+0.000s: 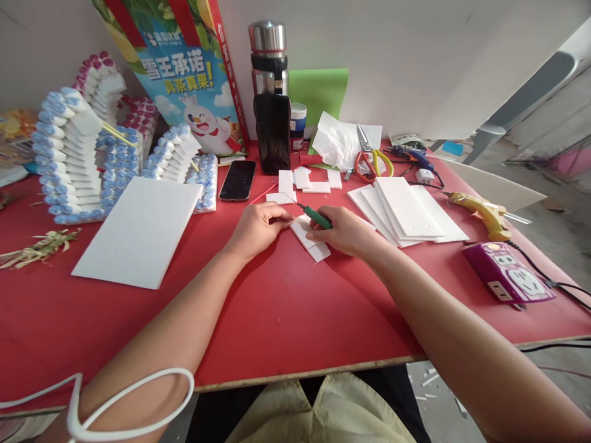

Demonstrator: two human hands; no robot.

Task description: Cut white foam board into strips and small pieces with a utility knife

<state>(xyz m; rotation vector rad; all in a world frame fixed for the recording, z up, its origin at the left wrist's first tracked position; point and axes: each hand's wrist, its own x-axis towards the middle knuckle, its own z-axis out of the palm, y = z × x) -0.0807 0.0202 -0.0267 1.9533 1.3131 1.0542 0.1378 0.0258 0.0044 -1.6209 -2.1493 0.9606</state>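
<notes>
My right hand [347, 231] is closed around a green-handled craft knife [317, 216], its thin blade pointing up and left. The blade rests on a small white foam strip [308, 239] lying on the red table [277, 307]. My left hand [258, 226] has its fingers curled and pressed down on the left end of that strip. Several small cut white pieces [305, 182] lie just beyond the hands.
A large white foam board [141, 231] lies at left, stacked white boards [406, 209] at right. Nearby are a yellow glue gun [484, 212], purple power strip [508, 278], scissors [372, 160], two phones [237, 180], a steel flask [268, 55] and a blue-and-white foam model [83, 166].
</notes>
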